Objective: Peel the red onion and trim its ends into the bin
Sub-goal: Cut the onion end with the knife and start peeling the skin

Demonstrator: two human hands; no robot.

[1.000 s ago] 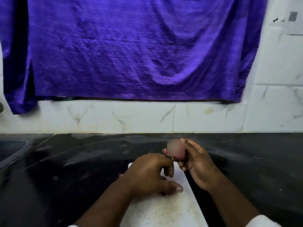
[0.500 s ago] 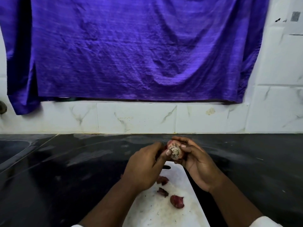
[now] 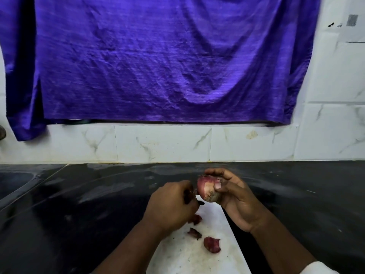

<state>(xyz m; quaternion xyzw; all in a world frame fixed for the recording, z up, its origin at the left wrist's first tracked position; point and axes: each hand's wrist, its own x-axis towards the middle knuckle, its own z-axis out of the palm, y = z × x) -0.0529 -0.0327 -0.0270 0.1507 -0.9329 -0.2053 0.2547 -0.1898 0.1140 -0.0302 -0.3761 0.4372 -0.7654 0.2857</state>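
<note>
My right hand grips a small red onion above the far end of a white cutting board. The onion is partly peeled, with pale flesh showing and red skin still on top. My left hand sits just left of the onion, fingers curled, pinching a strip of red skin that still joins the onion. Three loose pieces of red skin lie on the board below my hands. No bin is in view.
The board lies on a dark, wet-looking stone counter. A sink basin is at the far left. White marble tiles and a hanging purple cloth fill the wall behind.
My left hand has drawn back to the left from the top of the onion, pulling a strip of skin. My right hand has turned the onion, showing more pale flesh.
</note>
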